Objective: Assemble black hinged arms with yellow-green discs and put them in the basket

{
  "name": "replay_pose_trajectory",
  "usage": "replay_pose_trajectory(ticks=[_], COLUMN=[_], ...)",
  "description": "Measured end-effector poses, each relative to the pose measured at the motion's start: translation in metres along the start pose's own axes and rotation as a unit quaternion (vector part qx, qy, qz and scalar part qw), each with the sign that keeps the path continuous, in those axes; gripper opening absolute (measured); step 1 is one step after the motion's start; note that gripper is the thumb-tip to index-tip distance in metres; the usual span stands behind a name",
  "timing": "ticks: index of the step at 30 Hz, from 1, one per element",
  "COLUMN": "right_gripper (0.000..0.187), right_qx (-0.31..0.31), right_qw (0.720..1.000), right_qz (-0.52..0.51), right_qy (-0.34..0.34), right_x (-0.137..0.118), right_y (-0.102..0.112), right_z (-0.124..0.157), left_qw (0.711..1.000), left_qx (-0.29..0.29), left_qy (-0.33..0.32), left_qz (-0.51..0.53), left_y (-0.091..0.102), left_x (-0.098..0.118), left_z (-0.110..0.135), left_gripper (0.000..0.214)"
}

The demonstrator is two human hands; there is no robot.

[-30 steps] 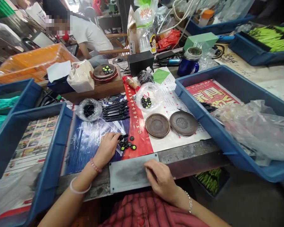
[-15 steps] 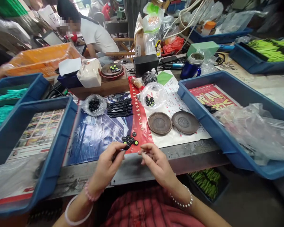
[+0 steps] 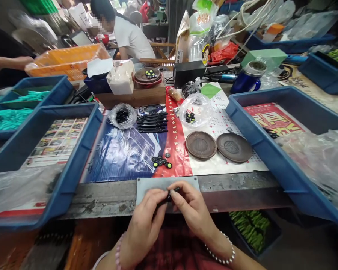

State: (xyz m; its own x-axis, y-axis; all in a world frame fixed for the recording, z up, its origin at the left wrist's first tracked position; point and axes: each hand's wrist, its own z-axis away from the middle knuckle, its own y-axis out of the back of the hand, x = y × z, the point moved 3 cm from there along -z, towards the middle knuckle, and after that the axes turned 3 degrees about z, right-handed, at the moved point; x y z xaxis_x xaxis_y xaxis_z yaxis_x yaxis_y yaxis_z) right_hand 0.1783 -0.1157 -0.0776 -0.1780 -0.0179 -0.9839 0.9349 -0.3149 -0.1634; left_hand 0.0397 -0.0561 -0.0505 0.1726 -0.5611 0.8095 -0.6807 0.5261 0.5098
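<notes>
My left hand [image 3: 149, 217] is closed, its fingertips pinching a small black stick-like part [image 3: 169, 196]. At the other end of that part, the fingers of my right hand [image 3: 190, 206] are also closed on it; the fingers cover much of it. Both hands are over a grey metal plate [image 3: 146, 184] at the table's front edge. Just beyond lie several small round black discs [image 3: 160, 161], some with yellow-green centres. Farther back, a row of slim black pen-like pieces [image 3: 152, 123] lies on the blue printed sheet [image 3: 124, 153].
Blue trays stand left [image 3: 86, 150] and right [image 3: 259, 146]. Two brown round dishes [image 3: 201, 145] lie before a clear bag [image 3: 205, 108] holding discs. Another bag [image 3: 122, 115] holds black pieces. A blue mug [image 3: 243, 82] stands behind. A person in a white shirt [image 3: 132, 39] sits beyond.
My hands have come together lower down, over the metal plate. My right hand now grips the black part that my left hand held alone. The camera view has shifted left.
</notes>
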Motion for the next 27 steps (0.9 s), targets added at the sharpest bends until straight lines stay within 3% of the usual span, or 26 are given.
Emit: replay_pose_trajectory(ticks=[3, 5, 8, 11, 13, 18, 22, 27], right_gripper=[0.023, 0.023, 0.019, 0.011, 0.009, 0.010, 0.010, 0.010], right_qx=[-0.026, -0.028, 0.057, 0.141, 0.121, -0.047, -0.038, 0.000], right_qw=[1.000, 0.998, 0.988, 0.973, 0.973, 0.959, 0.941, 0.935], right_qz=[0.016, 0.048, 0.109, 0.144, 0.160, 0.247, 0.290, 0.307], right_qy=[-0.006, 0.024, 0.088, 0.114, 0.113, 0.133, 0.169, 0.179], right_x=[0.003, -0.003, -0.027, -0.050, -0.056, -0.040, -0.028, -0.017], right_y=[0.002, 0.010, 0.035, 0.056, 0.056, 0.024, 0.015, 0.025], right_z=[0.001, 0.003, 0.008, 0.015, 0.017, 0.015, 0.008, -0.004], left_qw=[0.996, 0.979, 0.913, 0.843, 0.812, 0.755, 0.734, 0.741], left_qx=[-0.011, -0.009, 0.030, 0.080, 0.086, 0.063, 0.069, 0.094], left_qy=[0.066, 0.146, 0.276, 0.342, 0.368, 0.402, 0.413, 0.421], left_qz=[0.064, 0.139, 0.298, 0.408, 0.445, 0.514, 0.534, 0.515], left_y=[0.000, 0.002, 0.010, 0.018, 0.019, 0.011, 0.007, 0.013], left_x=[-0.008, -0.015, -0.021, -0.019, -0.015, -0.008, -0.011, -0.016], left_z=[0.006, 0.010, 0.013, 0.010, 0.008, 0.010, 0.015, 0.013], left_gripper=[0.032, 0.026, 0.019, 0.018, 0.019, 0.017, 0.016, 0.017])
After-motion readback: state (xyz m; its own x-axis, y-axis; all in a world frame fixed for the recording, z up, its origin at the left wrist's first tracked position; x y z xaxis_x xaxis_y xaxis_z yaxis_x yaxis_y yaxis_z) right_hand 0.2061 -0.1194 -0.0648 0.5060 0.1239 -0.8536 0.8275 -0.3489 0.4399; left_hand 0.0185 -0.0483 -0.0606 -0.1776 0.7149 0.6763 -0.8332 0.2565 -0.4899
